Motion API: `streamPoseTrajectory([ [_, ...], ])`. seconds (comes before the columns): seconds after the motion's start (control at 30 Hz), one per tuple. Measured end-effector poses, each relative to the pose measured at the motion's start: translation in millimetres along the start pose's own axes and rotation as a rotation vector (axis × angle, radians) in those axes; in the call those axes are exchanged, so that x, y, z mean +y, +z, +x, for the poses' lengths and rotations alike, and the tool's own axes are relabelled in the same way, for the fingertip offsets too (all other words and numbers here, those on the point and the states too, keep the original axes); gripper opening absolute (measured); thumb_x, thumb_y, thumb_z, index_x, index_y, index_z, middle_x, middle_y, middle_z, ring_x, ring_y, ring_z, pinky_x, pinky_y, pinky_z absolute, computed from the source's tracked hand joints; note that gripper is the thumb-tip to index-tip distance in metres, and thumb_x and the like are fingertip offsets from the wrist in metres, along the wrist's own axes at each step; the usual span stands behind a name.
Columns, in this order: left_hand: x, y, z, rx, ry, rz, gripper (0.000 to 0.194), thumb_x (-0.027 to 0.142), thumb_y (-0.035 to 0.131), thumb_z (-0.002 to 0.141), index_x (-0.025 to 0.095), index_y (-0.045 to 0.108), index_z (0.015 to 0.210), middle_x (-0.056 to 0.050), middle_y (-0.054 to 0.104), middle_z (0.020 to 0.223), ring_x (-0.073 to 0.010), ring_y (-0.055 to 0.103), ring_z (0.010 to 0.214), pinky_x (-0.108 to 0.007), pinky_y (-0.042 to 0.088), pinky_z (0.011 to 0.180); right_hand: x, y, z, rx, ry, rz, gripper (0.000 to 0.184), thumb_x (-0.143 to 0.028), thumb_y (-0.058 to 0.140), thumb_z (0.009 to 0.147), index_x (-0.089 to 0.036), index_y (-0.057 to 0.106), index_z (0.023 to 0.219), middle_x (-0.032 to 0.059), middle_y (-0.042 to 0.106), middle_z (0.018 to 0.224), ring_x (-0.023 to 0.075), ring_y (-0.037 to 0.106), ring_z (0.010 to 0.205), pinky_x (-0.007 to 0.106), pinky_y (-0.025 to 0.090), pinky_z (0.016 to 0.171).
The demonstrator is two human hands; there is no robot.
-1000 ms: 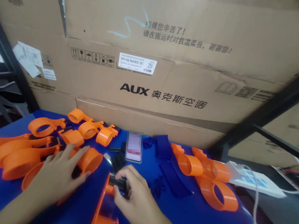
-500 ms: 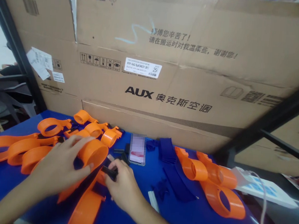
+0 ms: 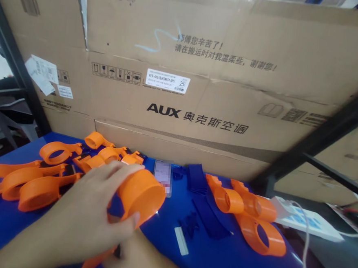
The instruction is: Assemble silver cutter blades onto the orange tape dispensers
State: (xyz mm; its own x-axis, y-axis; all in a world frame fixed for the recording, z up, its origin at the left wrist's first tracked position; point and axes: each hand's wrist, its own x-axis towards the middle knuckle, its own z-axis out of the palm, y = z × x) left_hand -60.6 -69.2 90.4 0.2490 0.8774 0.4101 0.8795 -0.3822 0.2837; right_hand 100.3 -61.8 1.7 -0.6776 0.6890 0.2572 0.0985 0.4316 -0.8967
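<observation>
My left hand [image 3: 90,213] grips an orange plastic ring part [image 3: 141,194] and holds it lifted over the blue table [image 3: 225,259], thumb under its rim and fingers across the top. My right hand [image 3: 127,257] lies beneath the left one; only the wrist and back of it show, and its fingers are hidden. Left of the held part lies a pile of similar orange ring parts [image 3: 37,181]. A phone [image 3: 163,175] lies just behind the ring.
More orange ring parts [image 3: 247,216] lie at the right, next to dark blue straps [image 3: 198,180] and small blue clips [image 3: 187,224]. A large AUX cardboard box [image 3: 200,90] walls off the back. A white power strip [image 3: 307,222] with a cable sits at the far right.
My left hand has lifted the orange ring part up and to the right, toward the camera. My right hand, earlier pinching a black piece on top, has slipped under the left hand.
</observation>
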Motion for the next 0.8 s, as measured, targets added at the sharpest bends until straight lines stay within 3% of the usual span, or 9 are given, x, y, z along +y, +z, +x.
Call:
streamPoseTrajectory([
  [0.17, 1.2, 29.0, 10.9, -0.114, -0.019, -0.012, 0.064, 0.039, 0.067, 0.08, 0.039, 0.049, 0.142, -0.004, 0.061, 0.139, -0.0356, 0.062, 0.119, -0.057, 0.05, 0.099, 11.1, -31.4, -30.7, -0.058, 0.065, -0.077, 0.044, -0.003, 0.049, 0.085, -0.026, 0.075, 0.112, 0.0033, 0.072, 0.129, 0.0229, 0.068, 0.12, 0.037, 0.051, 0.107],
  [0.27, 1.0, 39.0, 13.4, -0.135, 0.029, 0.05, 0.063, 0.036, 0.065, 0.08, 0.034, 0.051, 0.141, -0.009, 0.062, 0.134, -0.039, 0.059, 0.12, -0.06, 0.047, 0.099, 30.5, -52.4, -62.6, 0.155, 0.205, -0.098, 0.027, -0.021, 0.062, 0.089, -0.027, 0.077, 0.11, 0.009, 0.066, 0.139, 0.0323, 0.06, 0.132, 0.051, 0.043, 0.116],
  [0.37, 15.0, 42.4, 13.0, -0.129, 0.099, 0.092, 0.068, 0.033, 0.064, 0.078, 0.032, 0.05, 0.144, -0.011, 0.062, 0.132, -0.0412, 0.057, 0.12, -0.061, 0.043, 0.1, 35.2, -71.5, -82.1, 0.292, 0.295, 0.31, 0.054, -0.047, 0.068, 0.091, -0.032, 0.056, 0.142, 0.0128, 0.067, 0.134, 0.0337, 0.063, 0.127, 0.056, 0.048, 0.109],
  [0.4, 22.9, 43.4, 12.8, -0.135, 0.12, 0.09, 0.069, 0.032, 0.064, 0.077, 0.032, 0.049, 0.145, -0.011, 0.062, 0.131, -0.041, 0.057, 0.119, -0.061, 0.043, 0.099, 31.3, -77.4, -83.9, 0.296, 0.3, 0.485, 0.068, -0.053, 0.067, 0.091, -0.034, 0.043, 0.152, 0.0131, 0.066, 0.134, 0.0335, 0.064, 0.126, 0.056, 0.049, 0.105],
  [0.47, 40.0, 48.1, 13.0, -0.159, 0.144, 0.071, 0.07, 0.033, 0.065, 0.077, 0.032, 0.049, 0.146, -0.012, 0.063, 0.128, -0.0404, 0.058, 0.114, -0.059, 0.044, 0.096, 18.1, -87.4, -81.4, 0.287, 0.296, 0.664, 0.077, -0.061, 0.062, 0.094, -0.038, 0.027, 0.158, 0.0118, 0.059, 0.143, 0.0321, 0.063, 0.126, 0.055, 0.052, 0.102],
  [0.53, 53.9, 58.2, 14.3, -0.181, 0.13, 0.051, 0.067, 0.036, 0.066, 0.078, 0.029, 0.052, 0.143, -0.013, 0.064, 0.123, -0.0404, 0.059, 0.108, -0.058, 0.045, 0.092, 4.5, -93.3, -74.1, 0.27, 0.292, 0.612, 0.071, -0.057, 0.068, 0.092, -0.037, 0.036, 0.153, 0.011, 0.059, 0.142, 0.0314, 0.063, 0.124, 0.051, 0.055, 0.098],
  [0.6, 60.0, 73.1, 15.8, -0.181, 0.093, 0.029, 0.058, 0.043, 0.068, 0.08, 0.024, 0.058, 0.134, -0.014, 0.065, 0.117, -0.0406, 0.06, 0.104, -0.057, 0.046, 0.089, -2.0, -94.3, -66.0, 0.36, 0.31, 0.492, 0.061, -0.05, 0.074, 0.089, -0.033, 0.049, 0.142, 0.0094, 0.064, 0.133, 0.0301, 0.064, 0.121, 0.047, 0.055, 0.099],
  [0.7, 54.3, 97.5, 15.3, -0.175, 0.049, -0.026, 0.05, 0.054, 0.067, 0.083, 0.023, 0.063, 0.123, -0.013, 0.067, 0.109, -0.0388, 0.062, 0.1, -0.054, 0.047, 0.087, 5.7, -89.6, -57.4, 0.436, 0.383, 0.414, 0.052, -0.047, 0.071, 0.091, -0.029, 0.054, 0.136, 0.0099, 0.067, 0.125, 0.0302, 0.066, 0.116, 0.043, 0.06, 0.088],
  [0.8, 38.5, 114.8, 11.4, -0.136, 0.061, -0.033, 0.053, 0.056, 0.065, 0.086, 0.023, 0.061, 0.128, -0.014, 0.068, 0.113, -0.038, 0.063, 0.102, -0.054, 0.046, 0.089, 24.0, -84.9, -52.3, 0.444, 0.423, 0.362, 0.05, -0.044, 0.071, 0.09, -0.027, 0.053, 0.134, 0.0063, 0.07, 0.112, 0.0256, 0.071, 0.099, 0.038, 0.062, 0.078],
])
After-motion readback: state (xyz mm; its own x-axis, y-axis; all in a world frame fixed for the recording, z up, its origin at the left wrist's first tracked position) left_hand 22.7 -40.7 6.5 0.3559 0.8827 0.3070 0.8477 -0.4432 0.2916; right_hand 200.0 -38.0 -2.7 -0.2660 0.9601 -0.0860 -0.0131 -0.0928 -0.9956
